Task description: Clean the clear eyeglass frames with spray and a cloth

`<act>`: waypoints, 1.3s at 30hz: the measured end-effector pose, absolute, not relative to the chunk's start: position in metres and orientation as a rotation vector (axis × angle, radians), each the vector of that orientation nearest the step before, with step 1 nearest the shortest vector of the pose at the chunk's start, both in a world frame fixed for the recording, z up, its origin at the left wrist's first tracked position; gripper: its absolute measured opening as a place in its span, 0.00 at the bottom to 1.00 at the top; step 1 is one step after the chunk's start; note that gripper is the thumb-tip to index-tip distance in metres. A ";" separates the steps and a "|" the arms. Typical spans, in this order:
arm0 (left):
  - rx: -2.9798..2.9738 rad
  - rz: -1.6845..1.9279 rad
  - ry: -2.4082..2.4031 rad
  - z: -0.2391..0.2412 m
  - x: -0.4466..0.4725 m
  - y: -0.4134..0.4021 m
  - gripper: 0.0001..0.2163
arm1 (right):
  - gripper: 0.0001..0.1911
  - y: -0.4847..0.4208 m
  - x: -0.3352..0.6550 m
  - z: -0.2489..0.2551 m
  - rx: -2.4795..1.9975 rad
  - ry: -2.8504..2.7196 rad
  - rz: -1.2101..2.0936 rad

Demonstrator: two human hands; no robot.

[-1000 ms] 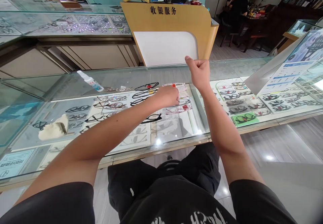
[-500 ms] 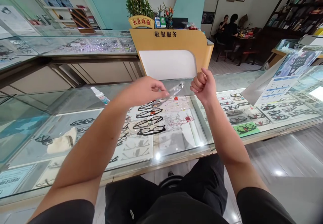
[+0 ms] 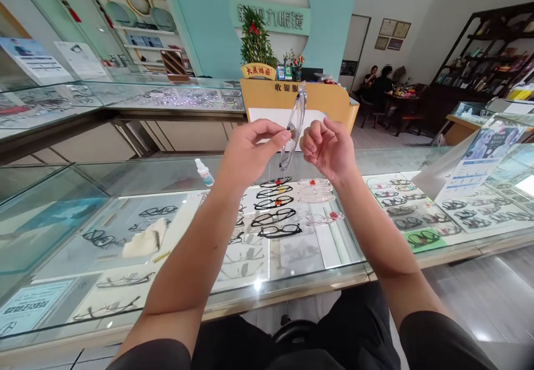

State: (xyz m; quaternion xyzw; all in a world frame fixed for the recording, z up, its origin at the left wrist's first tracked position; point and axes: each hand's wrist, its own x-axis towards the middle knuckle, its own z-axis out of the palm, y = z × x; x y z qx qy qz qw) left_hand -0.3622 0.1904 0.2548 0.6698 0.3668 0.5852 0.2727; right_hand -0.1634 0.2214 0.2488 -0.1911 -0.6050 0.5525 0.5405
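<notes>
My left hand (image 3: 256, 144) pinches a pair of clear-framed glasses (image 3: 296, 125) near the bridge. The frame is held upright and slightly tilted above the glass counter (image 3: 187, 169). Just right of the glasses, apart from them, is my right hand (image 3: 329, 147), its fingers loosely curled, palm partly showing and nothing visible in it. Below both hands, inside the case, lie a column of black glasses (image 3: 279, 230) and a column of clear and pinkish glasses (image 3: 323, 218).
A small white spray bottle (image 3: 203, 172) stands on the counter left of my left arm. A folded card stand (image 3: 471, 161) is at the right. Beyond are a wooden cashier desk (image 3: 346, 103) and two seated people (image 3: 380, 85) far back.
My left hand has lifted the clear glasses and turned them upright. My right hand has loosened from a fist and come closer to them. The view has tilted up.
</notes>
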 end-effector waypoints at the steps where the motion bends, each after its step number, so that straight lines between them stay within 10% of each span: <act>1: 1.781 1.603 0.959 0.254 -0.365 0.192 0.14 | 0.37 0.220 -0.171 0.256 -0.434 -1.450 1.295; 14: 1.687 1.665 0.756 0.251 -0.364 0.198 0.20 | 0.23 0.225 -0.193 0.250 -0.340 -1.408 1.241; 39: 1.709 1.760 0.663 0.233 -0.362 0.226 0.20 | 0.32 0.243 -0.194 0.244 -0.345 -1.490 1.168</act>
